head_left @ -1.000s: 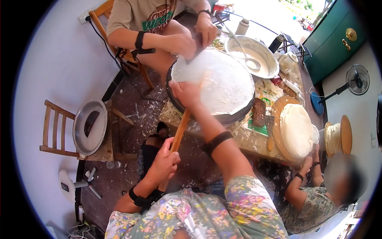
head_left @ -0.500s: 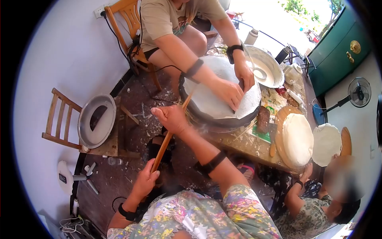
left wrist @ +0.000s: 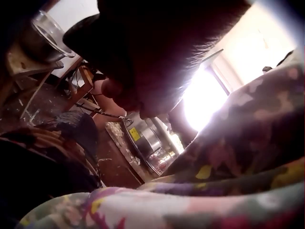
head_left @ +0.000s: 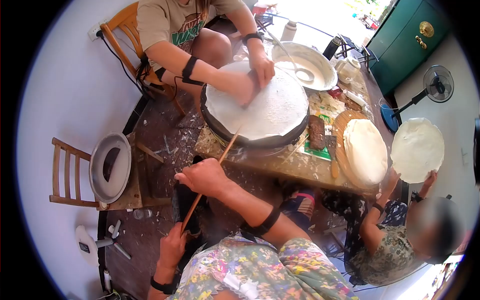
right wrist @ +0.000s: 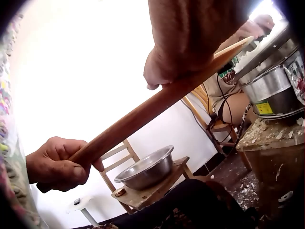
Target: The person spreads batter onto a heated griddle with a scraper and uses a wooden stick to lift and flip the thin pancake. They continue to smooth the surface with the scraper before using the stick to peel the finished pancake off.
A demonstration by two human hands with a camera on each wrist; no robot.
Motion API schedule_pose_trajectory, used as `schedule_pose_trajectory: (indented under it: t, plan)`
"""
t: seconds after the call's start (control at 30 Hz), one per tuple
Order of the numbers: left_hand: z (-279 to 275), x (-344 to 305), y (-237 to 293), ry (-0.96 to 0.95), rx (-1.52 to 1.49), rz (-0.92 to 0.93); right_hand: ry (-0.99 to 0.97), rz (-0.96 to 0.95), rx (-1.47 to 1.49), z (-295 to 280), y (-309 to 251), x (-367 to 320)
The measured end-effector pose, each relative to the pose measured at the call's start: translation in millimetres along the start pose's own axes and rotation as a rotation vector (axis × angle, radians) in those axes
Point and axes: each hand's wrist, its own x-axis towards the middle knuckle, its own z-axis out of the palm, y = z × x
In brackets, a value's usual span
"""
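Observation:
A long wooden stick (head_left: 196, 201) runs diagonally, its thin tip at the near edge of the round griddle (head_left: 220, 131). My left hand (head_left: 172, 246) grips its lower end; in the right wrist view that left hand (right wrist: 59, 163) has its fingers curled round the stick (right wrist: 138, 117). Farther up the stick lies my right hand (head_left: 206, 176), fingers bent round it, thumb side out. A white round sheet (head_left: 265, 112) covers the griddle. Over it, another person's hands (head_left: 261, 70) hold a dark scraper. The left wrist view shows my left hand (left wrist: 143, 52) dark and close.
Right of the griddle are a basin of batter (head_left: 320, 67), a brown block (head_left: 316, 132), a spatula (head_left: 334, 170) and stacked pale sheets (head_left: 367, 152) on a board. A seated person at right holds up a round sheet (head_left: 417, 150). A metal basin (head_left: 95, 167) stands at left.
My right hand dropped from the griddle's edge toward my body, and the stick tilted with it. The other person's hands swept across the sheet and back. The seated person's sheet has come up.

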Motion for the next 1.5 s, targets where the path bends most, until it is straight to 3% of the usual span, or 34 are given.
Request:
schedule_pose_trajectory:
  t: [0.23, 0.3, 0.33, 0.43, 0.47, 0.57, 0.6, 0.7, 0.9, 1.27, 1.5]
  plan:
    - [-4, 111, 22, -0.06, 0.257, 0.254, 0.237, 0.17, -0.144, -54, 84, 5]
    - [-2, 144, 34, -0.04, 0.363, 0.324, 0.391, 0.134, -0.128, -64, 109, 12]
    - [-3, 157, 40, -0.055, 0.455, 0.335, 0.32, 0.2, -0.174, -73, 118, 14]
    - [5, 197, 46, 0.01, 0.483, 0.348, 0.48, 0.145, -0.25, -87, 144, 20]
    - [4, 210, 49, 0.003, 0.512, 0.35, 0.312, 0.209, -0.193, -95, 151, 20]
    - [9, 245, 53, 0.026, 0.538, 0.4, 0.474, 0.244, -0.541, -83, 190, 23]
    - [11, 256, 54, 0.024, 0.58, 0.38, 0.351, 0.408, -0.406, -88, 197, 25]
    - [13, 285, 57, -0.007, 0.629, 0.392, 0.41, 0.446, -0.368, -93, 223, 33]
    - [20, 329, 61, -0.076, 0.572, 0.395, 0.287, 0.523, -0.309, -112, 267, 43]
    - [1, 333, 76, -0.306, 0.523, 0.495, 0.231, 0.515, -0.435, -121, 259, -2]
    - [20, 279, 61, -0.229, 0.463, 0.598, 0.323, 0.481, -0.518, -104, 233, -49]
